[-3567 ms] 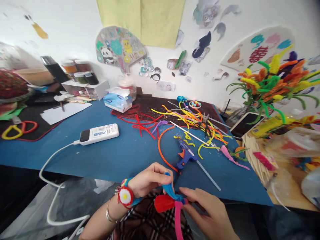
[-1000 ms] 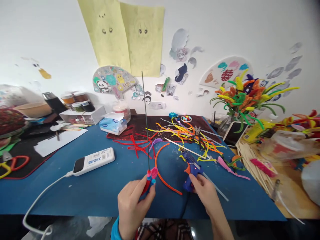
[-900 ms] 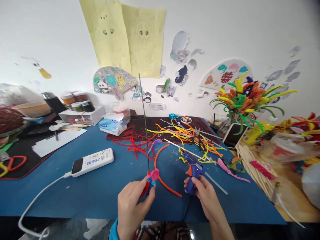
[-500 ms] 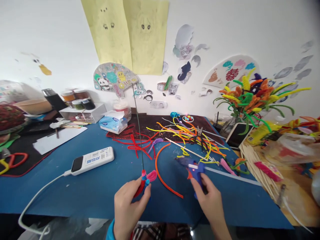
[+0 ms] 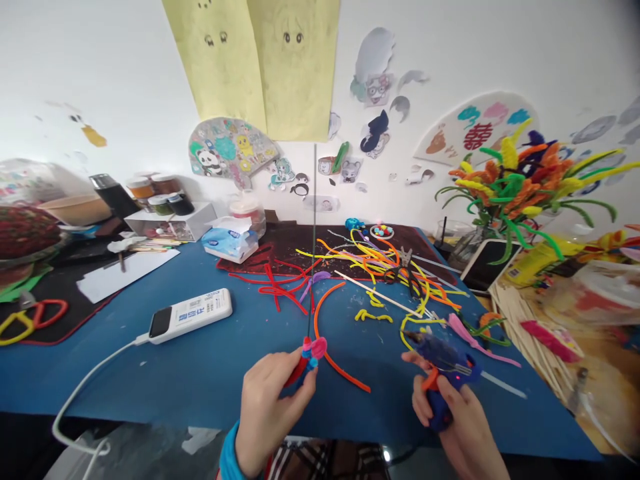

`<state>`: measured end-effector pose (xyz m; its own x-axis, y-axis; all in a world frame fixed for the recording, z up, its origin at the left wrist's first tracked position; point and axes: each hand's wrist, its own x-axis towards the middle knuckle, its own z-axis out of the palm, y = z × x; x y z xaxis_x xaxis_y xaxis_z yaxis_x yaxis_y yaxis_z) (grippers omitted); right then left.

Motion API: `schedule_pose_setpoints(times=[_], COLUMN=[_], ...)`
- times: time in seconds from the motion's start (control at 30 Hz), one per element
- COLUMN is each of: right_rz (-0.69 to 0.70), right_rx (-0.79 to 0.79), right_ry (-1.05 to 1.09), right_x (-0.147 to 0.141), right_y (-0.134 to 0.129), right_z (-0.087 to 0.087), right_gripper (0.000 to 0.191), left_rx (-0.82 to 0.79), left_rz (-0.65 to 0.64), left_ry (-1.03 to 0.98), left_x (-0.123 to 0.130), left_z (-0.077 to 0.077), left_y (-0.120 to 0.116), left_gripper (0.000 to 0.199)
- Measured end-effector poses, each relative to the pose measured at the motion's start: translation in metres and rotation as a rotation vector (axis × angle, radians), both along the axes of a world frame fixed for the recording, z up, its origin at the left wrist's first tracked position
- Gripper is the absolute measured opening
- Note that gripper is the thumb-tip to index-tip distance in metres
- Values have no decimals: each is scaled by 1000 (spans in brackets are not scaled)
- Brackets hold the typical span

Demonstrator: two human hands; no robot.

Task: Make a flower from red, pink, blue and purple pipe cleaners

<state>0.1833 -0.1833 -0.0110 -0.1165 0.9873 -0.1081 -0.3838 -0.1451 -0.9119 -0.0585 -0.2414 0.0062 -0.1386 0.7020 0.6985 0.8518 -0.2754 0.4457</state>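
Note:
Near the front edge of the blue table, my left hand (image 5: 273, 400) pinches a small pipe-cleaner piece (image 5: 310, 352) in red, pink and blue. A thin dark green stem (image 5: 315, 233) rises almost upright from it. To the right, my right hand (image 5: 445, 407) grips a blue glue gun (image 5: 443, 373) with an orange trigger and a lit red light. The gun's nozzle points to the upper left, and a clear glue stick (image 5: 503, 385) sticks out behind it. Between the hands a curved orange pipe cleaner (image 5: 325, 333) lies on the table.
Loose yellow and orange pipe cleaners (image 5: 375, 257) lie at the back with black pliers (image 5: 404, 267). Red pipe cleaners (image 5: 277, 287), a white power bank (image 5: 193, 315) and scissors (image 5: 35, 313) are leftward. A vase of pipe-cleaner flowers (image 5: 520, 173) and a phone (image 5: 487, 265) are at the right.
My right hand has moved right with the glue gun and turned it; its fingers now wrap the handle. My left hand has shifted slightly right, and the stem stands more upright. The view has shifted slightly.

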Motion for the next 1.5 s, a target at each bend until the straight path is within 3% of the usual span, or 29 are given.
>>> schedule_pose_setpoints(times=[0.13,0.3,0.4,0.5,0.67,0.77,0.83,0.93,1.0,1.07,1.13,1.3,1.5], right_rz=[69,43,47,-35,-242,-299,-394,-455,-282,-97,-30,-46,-33], right_rx=[-23,0,-45,-90,135,138,124,75,32,11,-7,43,92], right_ry=[14,-72,-407,-828,-1264,-1432,-1370,-873,-479,-248,-224,-395,-439], right_x=[-5,7,22,26,11,0,-6,-10,-9,-8,-9,-18,-24], right_y=[-4,-1,-3,-6,-5,-5,-7,-12,-16,-20,-23,-27,-26], right_z=[6,0,-8,-14,-16,-15,-17,-19,-19,-17,-16,-16,-13], right_gripper=[26,30,38,37,40,41,42,35,31,30,26,20,18], left_rx=[-41,-67,-62,-63,-92,-100,-100,-112,-116,-118,-121,-71,-62], left_rz=[-72,-93,-81,-64,-73,-76,-75,-85,-94,-105,-126,-216,-298], left_ry=[-21,-33,-39,-36,-13,-7,-8,-9,-11,-11,-4,37,41], left_x=[4,5,4,3,5,6,7,8,8,8,8,8,9], left_z=[9,10,7,3,0,-1,-3,-5,-5,-5,-2,8,13], left_y=[1,1,2,3,7,8,8,8,7,5,3,0,-3], left_gripper=[13,13,15,13,10,10,10,11,11,11,11,12,13])
